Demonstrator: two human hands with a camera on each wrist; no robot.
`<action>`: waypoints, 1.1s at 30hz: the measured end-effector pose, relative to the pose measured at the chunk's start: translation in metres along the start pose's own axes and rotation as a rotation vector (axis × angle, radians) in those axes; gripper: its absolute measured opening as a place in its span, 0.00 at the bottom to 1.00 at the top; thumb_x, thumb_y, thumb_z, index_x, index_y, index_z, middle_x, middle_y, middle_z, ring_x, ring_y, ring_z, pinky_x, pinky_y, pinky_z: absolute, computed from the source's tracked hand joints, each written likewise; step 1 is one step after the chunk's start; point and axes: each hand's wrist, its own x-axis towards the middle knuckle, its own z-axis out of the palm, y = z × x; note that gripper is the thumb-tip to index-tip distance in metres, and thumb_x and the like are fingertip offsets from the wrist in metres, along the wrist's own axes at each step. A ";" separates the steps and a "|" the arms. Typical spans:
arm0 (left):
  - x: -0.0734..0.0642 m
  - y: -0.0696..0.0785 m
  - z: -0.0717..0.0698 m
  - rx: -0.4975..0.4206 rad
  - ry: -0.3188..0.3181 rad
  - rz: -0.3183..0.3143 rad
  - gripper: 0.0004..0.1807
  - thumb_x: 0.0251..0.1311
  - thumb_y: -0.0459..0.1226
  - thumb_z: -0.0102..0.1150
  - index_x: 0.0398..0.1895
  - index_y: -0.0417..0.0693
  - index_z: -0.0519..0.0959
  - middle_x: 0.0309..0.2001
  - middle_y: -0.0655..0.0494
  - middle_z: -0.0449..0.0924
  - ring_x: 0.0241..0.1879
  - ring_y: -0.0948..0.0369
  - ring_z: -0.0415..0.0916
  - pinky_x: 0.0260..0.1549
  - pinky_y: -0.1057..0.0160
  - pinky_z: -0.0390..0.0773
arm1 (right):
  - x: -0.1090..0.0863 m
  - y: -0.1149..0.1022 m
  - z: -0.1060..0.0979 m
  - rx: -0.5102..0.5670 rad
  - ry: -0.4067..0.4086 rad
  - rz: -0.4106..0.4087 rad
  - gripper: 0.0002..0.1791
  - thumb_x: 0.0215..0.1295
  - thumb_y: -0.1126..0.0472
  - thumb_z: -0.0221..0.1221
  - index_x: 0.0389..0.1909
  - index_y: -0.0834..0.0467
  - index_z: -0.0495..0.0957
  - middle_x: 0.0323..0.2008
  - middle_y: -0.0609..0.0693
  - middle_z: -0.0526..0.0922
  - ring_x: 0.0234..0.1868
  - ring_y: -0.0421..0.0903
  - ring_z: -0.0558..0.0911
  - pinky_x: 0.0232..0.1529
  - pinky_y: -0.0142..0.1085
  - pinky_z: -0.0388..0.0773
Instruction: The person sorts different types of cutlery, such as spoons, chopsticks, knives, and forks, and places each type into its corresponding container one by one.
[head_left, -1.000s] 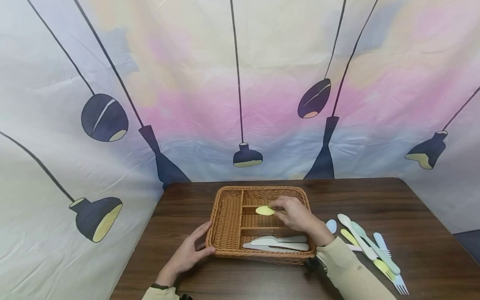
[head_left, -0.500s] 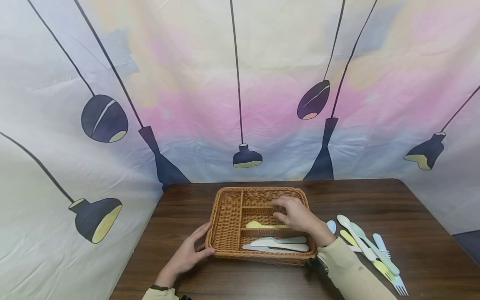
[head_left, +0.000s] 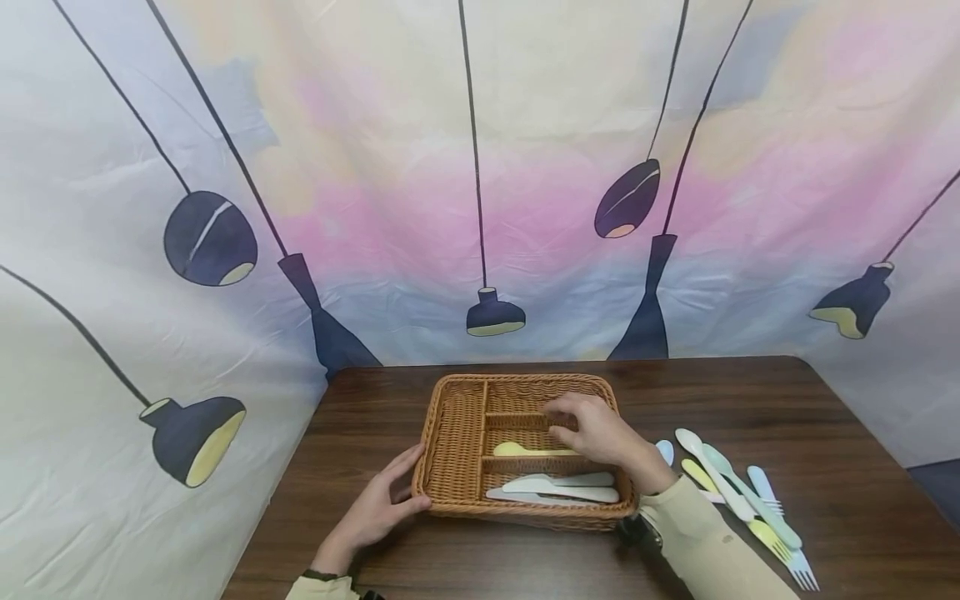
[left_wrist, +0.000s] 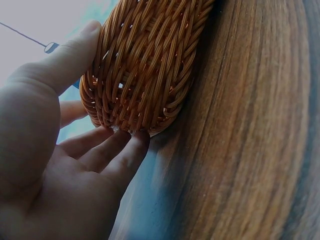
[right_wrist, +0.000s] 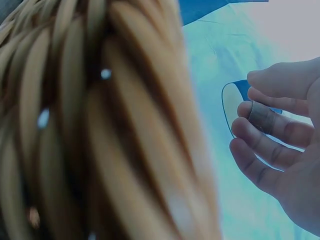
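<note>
A wicker cutlery basket [head_left: 459,433] with compartments stands on the table. My left hand [head_left: 378,500] touches its near left corner, thumb at the front and fingers along the side; in the left wrist view the fingertips rest against the weave. My right hand [head_left: 592,425] hovers over the basket's right side, fingers loosely bent around nothing. Below it a yellow spoon [head_left: 512,449] lies in the middle right compartment, its handle end hidden by the hand. Several pale knives [head_left: 558,487] lie in the front right compartment. In the right wrist view, basket weave [right_wrist: 125,125] fills the left.
Right of the basket, a loose pile holds a white spoon [head_left: 712,462], a green spoon [head_left: 753,496], a yellow fork [head_left: 772,537] and other pastel cutlery. The right forearm lies close beside it. Behind the dark wooden table [head_left: 360,408] hangs a printed cloth [head_left: 390,208].
The yellow spoon has left my right hand's fingers and now lies in the middle right compartment. My right hand stays above it, fingers apart; the left hand has not moved.
</note>
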 end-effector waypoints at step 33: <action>0.000 0.000 0.000 0.019 0.021 -0.008 0.46 0.57 0.38 0.68 0.77 0.47 0.54 0.76 0.42 0.48 0.72 0.43 0.51 0.60 0.60 0.76 | -0.039 0.023 -0.026 -0.003 0.085 0.084 0.16 0.65 0.59 0.63 0.54 0.54 0.81 0.42 0.47 0.84 0.35 0.34 0.78 0.32 0.30 0.78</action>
